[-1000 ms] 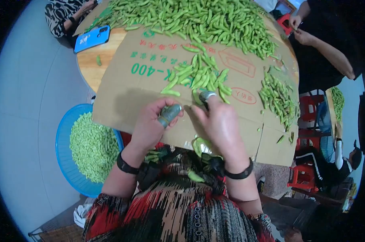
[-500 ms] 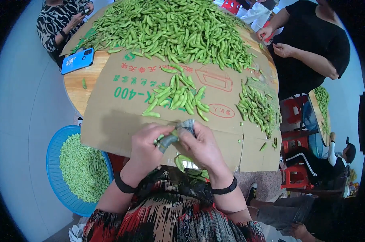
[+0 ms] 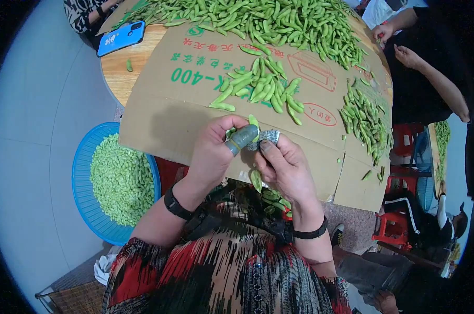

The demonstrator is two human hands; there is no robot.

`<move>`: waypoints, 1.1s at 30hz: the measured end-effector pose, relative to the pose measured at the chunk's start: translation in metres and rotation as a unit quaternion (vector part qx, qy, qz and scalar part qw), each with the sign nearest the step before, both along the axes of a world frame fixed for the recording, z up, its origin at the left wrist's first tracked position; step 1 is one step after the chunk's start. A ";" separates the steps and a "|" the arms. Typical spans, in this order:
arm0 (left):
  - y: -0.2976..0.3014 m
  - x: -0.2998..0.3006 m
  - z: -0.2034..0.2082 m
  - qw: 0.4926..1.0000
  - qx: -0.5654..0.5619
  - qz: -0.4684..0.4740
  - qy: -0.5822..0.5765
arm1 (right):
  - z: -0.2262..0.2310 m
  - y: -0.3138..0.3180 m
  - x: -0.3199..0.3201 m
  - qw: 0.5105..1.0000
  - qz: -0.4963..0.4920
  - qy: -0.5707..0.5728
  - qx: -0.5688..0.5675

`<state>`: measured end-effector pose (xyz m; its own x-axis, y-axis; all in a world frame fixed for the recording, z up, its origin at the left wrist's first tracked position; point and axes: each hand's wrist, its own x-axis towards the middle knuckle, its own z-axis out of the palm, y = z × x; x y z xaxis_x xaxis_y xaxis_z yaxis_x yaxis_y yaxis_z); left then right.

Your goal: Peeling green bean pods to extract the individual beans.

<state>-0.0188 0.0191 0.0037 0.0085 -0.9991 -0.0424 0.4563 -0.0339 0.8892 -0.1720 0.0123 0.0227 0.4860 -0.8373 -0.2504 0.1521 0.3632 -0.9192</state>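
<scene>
My left hand (image 3: pixel 214 152) pinches a green soybean pod (image 3: pixel 253 122) above the sheet of cardboard; a grey-green sleeve (image 3: pixel 242 139) covers one of its fingers. Close against it is my right hand (image 3: pixel 291 170), a finger wrapped in patterned tape (image 3: pixel 269 137), its thumb bent toward the same pod. A second soybean pod (image 3: pixel 256 180) hangs below the right hand's curled fingers, seemingly held by them. Just beyond my hands, a small cluster of pods (image 3: pixel 266 86) lies on the cardboard (image 3: pixel 164 131). More pods (image 3: pixel 272 198) show in my lap, partly hidden by my right wrist.
A large heap of pods (image 3: pixel 279 23) covers the table's far side. Smaller, duller pods (image 3: pixel 363 123) lie at the right. A blue basket (image 3: pixel 82 178) of shelled beans (image 3: pixel 119 180) stands at left, below a blue phone (image 3: pixel 121 38). Other people sit around, one person's hands (image 3: pixel 407 55) at far right.
The view has tilted downward and shifted left, so the table sits higher. My hands stay together over the cardboard's near edge; the pinched pod now shows more plainly between them.
</scene>
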 end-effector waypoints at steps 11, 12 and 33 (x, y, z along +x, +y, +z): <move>0.005 0.004 -0.010 0.972 0.048 -0.124 0.193 | -0.001 0.001 -0.008 0.987 -0.008 -0.107 0.120; 0.006 0.003 -0.008 0.976 0.047 -0.088 0.192 | 0.001 0.002 -0.008 0.985 0.009 -0.125 0.119; 0.005 0.003 -0.011 0.971 -0.016 -0.003 -0.240 | -0.011 0.000 0.007 0.969 -0.084 0.171 -0.159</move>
<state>-0.0155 0.0242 -0.0075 0.0132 -0.9999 -0.0039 -0.0118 -0.0041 0.9999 -0.1649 0.0121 0.0118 0.2707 -0.9584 -0.0899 -0.1494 0.0504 -0.9875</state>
